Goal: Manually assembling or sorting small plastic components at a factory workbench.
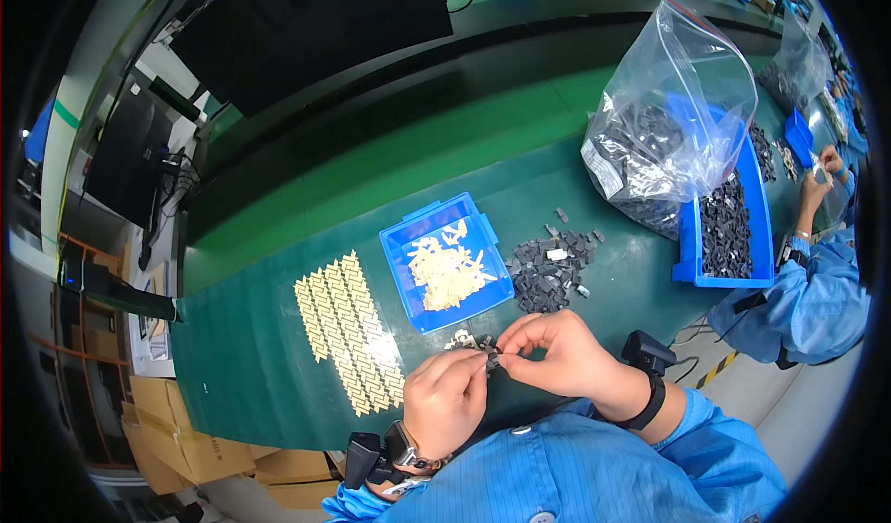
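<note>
My left hand (445, 400) and my right hand (560, 356) meet close to my body, over the table's near edge. Pinched between their fingertips is a small dark grey piece (493, 361), its details partly hidden by the fingers. Just beyond the hands lies a small cluster of cream bits (461, 338). A loose pile of dark grey rectangular pieces (548, 280) spreads ahead of my right hand. Left of that pile, a blue bin (401, 286) holds thin cream pieces (445, 277). Farther left, many small cream pieces (348, 328) lie flat in slanting zigzag rows.
A large clear plastic bag (640, 142) of dark pieces leans on a long blue bin (691, 272) filled with similar pieces. On the right, a co-worker in a blue sleeve (803, 291) handles something. Cardboard boxes (181, 430) stand at lower left, beyond the green tabletop (251, 356).
</note>
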### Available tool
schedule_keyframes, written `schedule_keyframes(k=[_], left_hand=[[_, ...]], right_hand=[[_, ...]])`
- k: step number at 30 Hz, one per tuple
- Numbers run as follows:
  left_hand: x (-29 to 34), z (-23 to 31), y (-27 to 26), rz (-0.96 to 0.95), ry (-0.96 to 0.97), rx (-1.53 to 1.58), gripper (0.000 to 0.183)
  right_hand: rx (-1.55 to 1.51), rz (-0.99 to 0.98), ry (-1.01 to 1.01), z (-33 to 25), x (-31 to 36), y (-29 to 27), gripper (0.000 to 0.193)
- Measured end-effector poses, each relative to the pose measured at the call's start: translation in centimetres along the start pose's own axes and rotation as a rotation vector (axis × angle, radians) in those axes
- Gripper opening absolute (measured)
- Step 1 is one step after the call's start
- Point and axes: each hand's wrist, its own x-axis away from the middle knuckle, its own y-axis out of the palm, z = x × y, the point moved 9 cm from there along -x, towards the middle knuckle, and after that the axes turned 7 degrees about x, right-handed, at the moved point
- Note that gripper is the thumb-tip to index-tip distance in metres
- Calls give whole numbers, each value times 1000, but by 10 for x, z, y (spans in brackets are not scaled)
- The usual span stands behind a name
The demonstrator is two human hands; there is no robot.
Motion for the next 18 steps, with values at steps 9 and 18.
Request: schedule_keyframes(k=[9,18], left_hand=[[-3,5,-1,-13,18,22,13],[-8,11,-3,-49,18,176,13]], right_hand=[[-349,-106,230,27,2,8,8],[-912,-295,329,27,6,21,8]])
